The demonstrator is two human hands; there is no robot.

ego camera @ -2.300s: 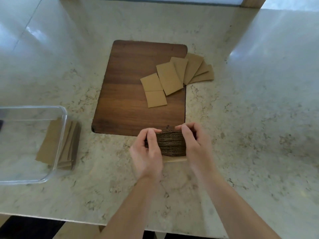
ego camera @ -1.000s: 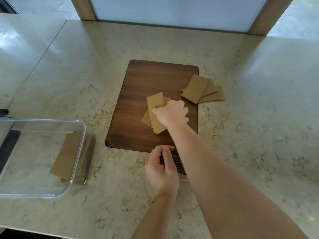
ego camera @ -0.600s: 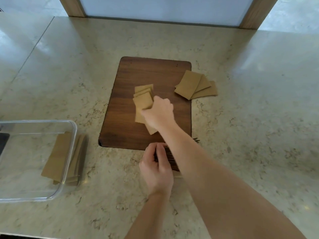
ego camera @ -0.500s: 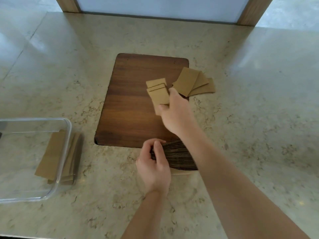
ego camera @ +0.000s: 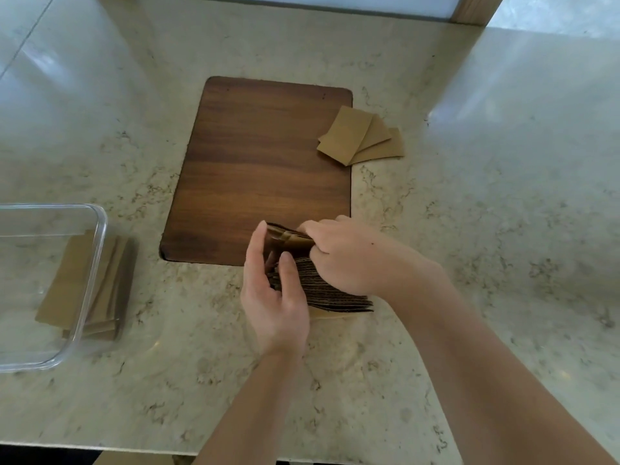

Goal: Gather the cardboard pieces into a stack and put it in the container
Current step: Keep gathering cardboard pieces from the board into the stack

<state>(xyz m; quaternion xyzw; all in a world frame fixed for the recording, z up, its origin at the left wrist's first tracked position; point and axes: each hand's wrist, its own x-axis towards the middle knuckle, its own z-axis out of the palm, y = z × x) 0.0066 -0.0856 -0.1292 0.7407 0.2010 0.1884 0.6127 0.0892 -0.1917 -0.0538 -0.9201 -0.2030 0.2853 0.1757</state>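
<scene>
Fingers of my right hand (ego camera: 339,255) clench a few brown cardboard pieces (ego camera: 291,241) just above the ridged cardboard stack (ego camera: 327,290) that my left hand (ego camera: 273,293) steadies; the clear plastic container (ego camera: 97,263) lies left, three pieces (ego camera: 360,135) far ahead.

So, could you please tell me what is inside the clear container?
Inside the clear container, nothing clearly shows. The cardboard pieces seen through its wall seem to lie outside, beside it.

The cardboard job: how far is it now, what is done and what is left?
Done: most pieces form a stack on the counter. In hand: the right hand adds a few pieces while the left hand steadies the stack. Left: three loose pieces at the board edge, then moving everything into the container.
</scene>
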